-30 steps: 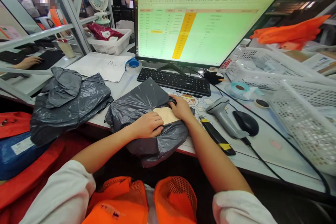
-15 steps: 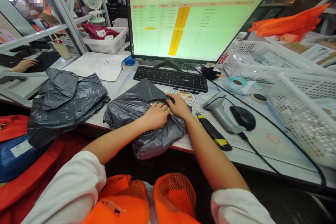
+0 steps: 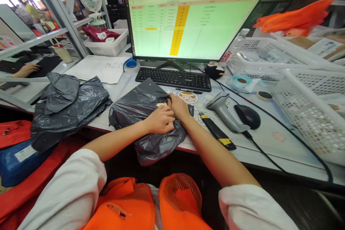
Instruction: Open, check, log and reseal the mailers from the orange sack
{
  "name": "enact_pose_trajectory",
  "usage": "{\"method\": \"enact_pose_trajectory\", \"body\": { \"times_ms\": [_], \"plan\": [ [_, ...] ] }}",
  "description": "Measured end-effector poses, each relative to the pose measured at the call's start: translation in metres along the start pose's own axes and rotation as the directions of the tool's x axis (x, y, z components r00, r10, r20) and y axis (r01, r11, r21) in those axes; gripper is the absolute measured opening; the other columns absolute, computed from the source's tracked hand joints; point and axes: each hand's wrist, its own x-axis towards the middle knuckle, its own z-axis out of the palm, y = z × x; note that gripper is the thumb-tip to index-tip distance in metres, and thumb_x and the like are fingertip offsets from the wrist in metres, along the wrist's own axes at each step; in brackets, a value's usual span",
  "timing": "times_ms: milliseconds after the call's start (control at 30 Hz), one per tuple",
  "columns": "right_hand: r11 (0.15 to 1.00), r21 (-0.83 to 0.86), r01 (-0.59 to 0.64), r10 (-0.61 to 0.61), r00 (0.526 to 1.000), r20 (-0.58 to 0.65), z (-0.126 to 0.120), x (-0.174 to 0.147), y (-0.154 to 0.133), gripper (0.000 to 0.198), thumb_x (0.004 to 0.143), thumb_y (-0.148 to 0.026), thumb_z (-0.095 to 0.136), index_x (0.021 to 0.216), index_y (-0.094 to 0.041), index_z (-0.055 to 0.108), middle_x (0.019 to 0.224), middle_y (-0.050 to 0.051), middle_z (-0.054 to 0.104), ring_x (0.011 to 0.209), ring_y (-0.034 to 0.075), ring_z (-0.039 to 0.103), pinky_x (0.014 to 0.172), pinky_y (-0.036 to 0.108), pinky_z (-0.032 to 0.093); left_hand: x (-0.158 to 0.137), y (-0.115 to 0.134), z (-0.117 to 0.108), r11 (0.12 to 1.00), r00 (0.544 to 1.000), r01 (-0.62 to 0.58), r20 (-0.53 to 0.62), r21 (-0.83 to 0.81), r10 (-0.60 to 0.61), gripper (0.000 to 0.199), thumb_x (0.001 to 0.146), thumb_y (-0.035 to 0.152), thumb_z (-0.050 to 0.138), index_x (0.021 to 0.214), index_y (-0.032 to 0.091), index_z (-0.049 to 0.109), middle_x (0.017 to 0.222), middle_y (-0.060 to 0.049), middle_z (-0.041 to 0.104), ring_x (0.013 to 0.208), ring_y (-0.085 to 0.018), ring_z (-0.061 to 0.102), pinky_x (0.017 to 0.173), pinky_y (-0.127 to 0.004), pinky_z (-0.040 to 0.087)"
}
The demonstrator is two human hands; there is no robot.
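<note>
A grey plastic mailing bag [image 3: 134, 102] lies at the table's front edge, its lower part hanging over the rim. My left hand [image 3: 161, 118] is closed on the bag's plastic near the middle. Close against it, my right hand [image 3: 178, 107] has its fingers curled round the plastic at an opening in the bag. Between the hands shows a small patch of something pale beige inside; what it is I cannot make out. A black and yellow utility knife [image 3: 217, 132] lies right of the bag, beside a grey barcode scanner [image 3: 228, 113].
Another grey plastic bag [image 3: 70, 104] lies at the left edge. Behind are a keyboard [image 3: 172, 79] and a monitor [image 3: 194, 25]. A mouse [image 3: 247, 116], tape rolls [image 3: 242, 82] and white baskets [image 3: 307, 107] stand right. A co-worker's hand [image 3: 29, 69] rests far left.
My two hands have drawn closer together on the bag, and the opening between them shows more of the beige patch. The view has shifted slightly.
</note>
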Motion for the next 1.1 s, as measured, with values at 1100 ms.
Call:
{"method": "enact_pose_trajectory", "body": {
  "times_ms": [1100],
  "plan": [
    [0.727,-0.307,0.614,-0.546,0.788,0.284,-0.042,-0.018,-0.085,0.04,0.094,-0.019,0.048,0.131,-0.013,0.064,0.111,0.017,0.075,0.105,0.029,0.069,0.086,0.035,0.044,-0.047,0.05,-0.048,0.981,0.976,0.195,0.102,-0.021,-0.192,0.029,0.106,0.035,0.038,0.114,0.014,0.056,0.084,-0.009,0.073,0.077,-0.025,0.071,0.069,-0.035,0.052]
  ]
}}
